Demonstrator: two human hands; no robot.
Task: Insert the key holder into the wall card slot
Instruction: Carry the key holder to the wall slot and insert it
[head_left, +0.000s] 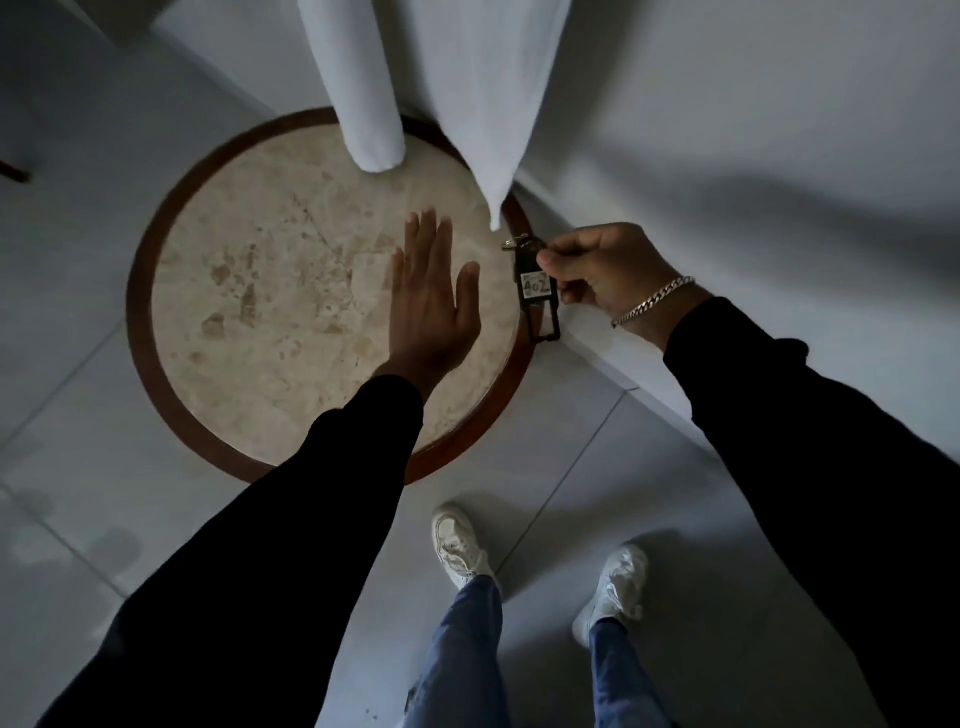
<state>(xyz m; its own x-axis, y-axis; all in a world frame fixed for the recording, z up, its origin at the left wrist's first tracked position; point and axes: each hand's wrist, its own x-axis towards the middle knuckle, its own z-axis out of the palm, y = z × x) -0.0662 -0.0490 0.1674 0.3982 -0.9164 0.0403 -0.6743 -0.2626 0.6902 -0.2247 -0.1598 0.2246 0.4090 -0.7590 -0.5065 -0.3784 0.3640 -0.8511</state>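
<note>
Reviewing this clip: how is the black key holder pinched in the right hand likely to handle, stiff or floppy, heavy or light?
The key holder probably stays stiff: its thin black frame hangs straight below the right hand. It looks light, held by a fingertip pinch alone. The metal ring at its top may swing loosely.

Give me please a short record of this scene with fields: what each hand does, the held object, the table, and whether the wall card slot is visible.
left hand: left hand open and flat, fingers spread, above the round table; contact cannot be told
right hand: right hand pinches the key holder near its top
key holder: dark, hangs down at the table's right edge, label reads 402
table: marble top, brown wooden rim
white fabric: white fabric hangs over the table's far side
wall card slot: not in view
</note>
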